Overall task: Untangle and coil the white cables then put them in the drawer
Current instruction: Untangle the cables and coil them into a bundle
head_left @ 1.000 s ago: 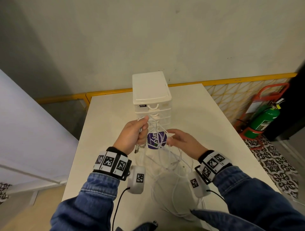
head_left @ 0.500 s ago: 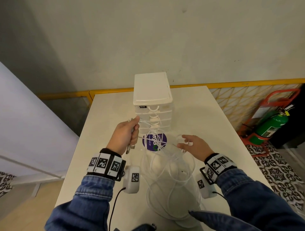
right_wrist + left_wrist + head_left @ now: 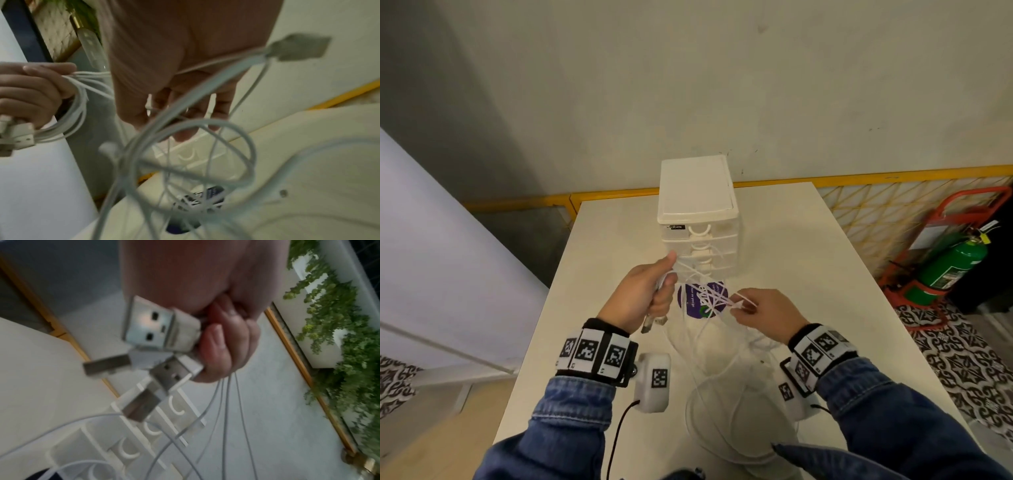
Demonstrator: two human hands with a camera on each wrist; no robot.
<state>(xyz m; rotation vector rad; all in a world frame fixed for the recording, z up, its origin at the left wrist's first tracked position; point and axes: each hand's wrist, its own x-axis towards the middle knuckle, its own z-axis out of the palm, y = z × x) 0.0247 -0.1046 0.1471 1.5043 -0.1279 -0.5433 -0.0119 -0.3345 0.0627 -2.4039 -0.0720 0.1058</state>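
Note:
Several tangled white cables (image 3: 714,296) stretch between my hands and hang in loops down to the table (image 3: 808,260). My left hand (image 3: 667,288) grips a bundle of them in a fist, and their USB plugs (image 3: 150,327) stick out below its curled fingers (image 3: 222,353). To the right, at about the same height, my right hand (image 3: 738,306) pinches a few strands. In the right wrist view, loops of cable (image 3: 252,146) dangle under its fingers (image 3: 221,104). The white drawer unit (image 3: 698,219) stands just beyond both hands with its drawers closed.
A round purple sticker (image 3: 690,301) lies on the table in front of the drawer unit, under the strands. A green fire extinguisher (image 3: 955,270) in a red stand sits on the floor to the right. A yellow rail (image 3: 859,178) runs behind the table.
My right hand went out to the right with open fingers, then came back left and closed on the strands. My left hand kept its grip on the bundle and rose slightly.

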